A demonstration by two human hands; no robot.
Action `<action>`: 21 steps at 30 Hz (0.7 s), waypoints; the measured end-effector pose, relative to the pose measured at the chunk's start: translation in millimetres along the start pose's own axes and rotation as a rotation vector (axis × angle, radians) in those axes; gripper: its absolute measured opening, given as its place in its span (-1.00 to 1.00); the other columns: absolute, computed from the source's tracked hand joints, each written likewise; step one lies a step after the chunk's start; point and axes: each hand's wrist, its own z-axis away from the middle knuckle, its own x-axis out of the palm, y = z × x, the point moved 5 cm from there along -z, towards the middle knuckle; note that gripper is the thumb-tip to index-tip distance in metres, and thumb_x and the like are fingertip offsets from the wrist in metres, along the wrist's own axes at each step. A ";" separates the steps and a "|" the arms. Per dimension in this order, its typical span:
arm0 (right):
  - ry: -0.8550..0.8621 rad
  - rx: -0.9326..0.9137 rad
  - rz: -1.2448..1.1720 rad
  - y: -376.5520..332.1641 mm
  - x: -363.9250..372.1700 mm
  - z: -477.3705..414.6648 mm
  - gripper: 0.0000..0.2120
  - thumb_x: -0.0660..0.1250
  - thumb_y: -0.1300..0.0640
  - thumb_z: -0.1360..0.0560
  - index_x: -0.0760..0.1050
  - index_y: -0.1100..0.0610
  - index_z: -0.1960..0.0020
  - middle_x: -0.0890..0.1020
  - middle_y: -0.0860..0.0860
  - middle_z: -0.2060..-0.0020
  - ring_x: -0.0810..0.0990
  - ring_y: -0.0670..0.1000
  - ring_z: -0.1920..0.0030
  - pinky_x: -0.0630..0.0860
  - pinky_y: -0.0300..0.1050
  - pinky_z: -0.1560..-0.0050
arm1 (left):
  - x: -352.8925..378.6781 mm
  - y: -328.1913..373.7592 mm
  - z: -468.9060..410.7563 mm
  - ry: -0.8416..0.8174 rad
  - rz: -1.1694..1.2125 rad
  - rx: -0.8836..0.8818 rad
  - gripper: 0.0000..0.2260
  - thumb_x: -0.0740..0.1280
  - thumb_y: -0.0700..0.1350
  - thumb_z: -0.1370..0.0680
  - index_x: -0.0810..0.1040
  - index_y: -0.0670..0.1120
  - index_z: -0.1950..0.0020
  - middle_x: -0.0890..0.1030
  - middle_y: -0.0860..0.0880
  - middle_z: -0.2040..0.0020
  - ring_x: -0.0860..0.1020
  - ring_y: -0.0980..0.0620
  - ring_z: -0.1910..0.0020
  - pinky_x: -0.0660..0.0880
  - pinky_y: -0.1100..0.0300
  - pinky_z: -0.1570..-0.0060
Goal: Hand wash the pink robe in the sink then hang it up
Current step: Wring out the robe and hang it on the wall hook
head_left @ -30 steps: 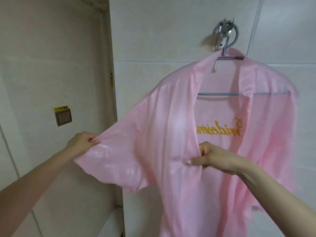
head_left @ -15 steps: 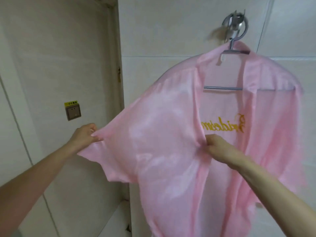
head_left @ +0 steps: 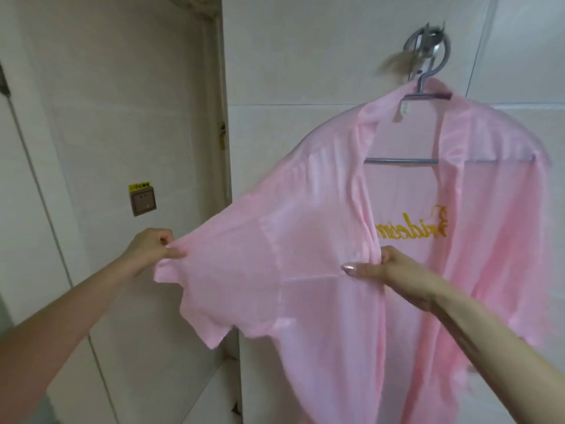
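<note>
Just above and to the left of the left hand [head_left: 149, 249], a brown wall plate [head_left: 143, 202] with a small yellow sticker [head_left: 140, 186] over it sits on the pale wall. The left hand reaches forward with its fingers curled, pinching the upper edge of the sleeve [head_left: 214, 276] between thumb and fingertips and holding it out sideways. Between the two hands the pink robe [head_left: 305, 240] spreads in a taut sheet, the sleeve's lower corner hanging down below the level of the hands. The right hand [head_left: 388, 270] pinches the robe's front edge, thumb lying flat on the cloth and pointing left, the other fingers tucked behind the fabric. Just above the right hand, gold embroidered lettering [head_left: 412, 231] shows on the robe's inner back, reading mirrored. Higher up, the robe's shoulders drape over a grey hanger [head_left: 400, 161], which hangs from a metal hook [head_left: 428, 47] on the white tiled wall [head_left: 305, 56].
</note>
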 end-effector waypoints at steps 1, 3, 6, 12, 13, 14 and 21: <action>-0.113 0.034 -0.114 -2.3 5.8 4.4 -0.51 0.61 0.04 -0.22 0.60 0.39 0.05 0.67 0.23 0.11 0.64 0.10 0.15 0.60 -0.04 0.07 | -0.5 -2.6 1.3 -0.006 0.018 -0.020 -0.57 0.56 -0.20 -0.30 0.29 -0.08 0.47 0.29 -0.01 0.47 0.25 0.01 0.43 0.07 0.15 0.37; -0.213 0.030 -0.059 -9.1 14.7 9.0 -0.70 0.48 0.20 -0.36 0.58 0.38 0.01 0.67 0.24 0.09 0.67 0.08 0.18 0.61 -0.15 0.21 | -0.2 -6.6 4.5 -0.033 0.083 -0.060 -0.59 0.57 -0.19 -0.31 0.31 -0.10 0.46 0.31 -0.02 0.46 0.26 0.00 0.41 0.09 0.15 0.37; -0.006 0.099 -0.005 1.9 2.6 1.4 -0.93 0.38 0.24 -0.48 0.57 0.20 0.18 0.65 0.07 0.22 0.60 -0.02 0.28 0.50 -0.21 0.24 | 1.1 -6.1 9.8 -0.088 0.163 -0.065 -0.68 0.51 -0.22 -0.37 0.38 -0.12 0.41 0.38 -0.03 0.44 0.32 0.00 0.39 0.16 0.18 0.38; -0.090 0.151 -0.107 -0.2 5.4 3.2 -0.95 0.39 0.31 -0.45 0.60 0.23 0.18 0.66 -0.02 0.35 0.60 -0.10 0.38 0.53 -0.25 0.33 | -7.0 -10.3 21.6 -0.288 0.221 -0.063 -0.80 0.50 -0.12 -0.35 0.62 -0.03 0.06 0.68 -0.04 0.14 0.62 0.02 0.18 0.47 0.20 0.16; -0.084 0.140 -0.082 3.2 1.3 3.0 -0.93 0.39 0.33 -0.44 0.62 0.22 0.19 0.67 -0.02 0.33 0.61 -0.10 0.32 0.57 -0.14 0.20 | -8.7 -11.6 22.7 -0.287 0.232 -0.076 -0.77 0.49 -0.12 -0.30 0.62 -0.01 0.05 0.68 -0.05 0.13 0.62 0.03 0.18 0.47 0.21 0.17; -0.134 0.162 -0.148 3.1 5.3 4.5 -0.90 0.36 0.37 -0.44 0.64 0.25 0.14 0.70 0.05 0.23 0.65 -0.05 0.22 0.60 -0.05 0.07 | -10.4 -13.5 22.5 -0.266 0.230 -0.087 -0.74 0.50 -0.15 -0.29 0.62 -0.03 0.04 0.67 -0.07 0.11 0.60 0.03 0.17 0.47 0.23 0.17; -0.210 0.132 -0.201 1.5 13.4 2.4 -0.76 0.47 0.28 -0.37 0.62 0.31 -0.02 0.65 0.19 0.01 0.64 0.13 0.03 0.57 0.08 -0.11 | -21.3 -21.2 23.7 -0.055 0.191 -0.134 -0.83 0.51 -0.30 -0.35 0.62 -0.20 0.10 0.58 -0.13 0.13 0.49 0.02 0.19 0.38 0.30 0.21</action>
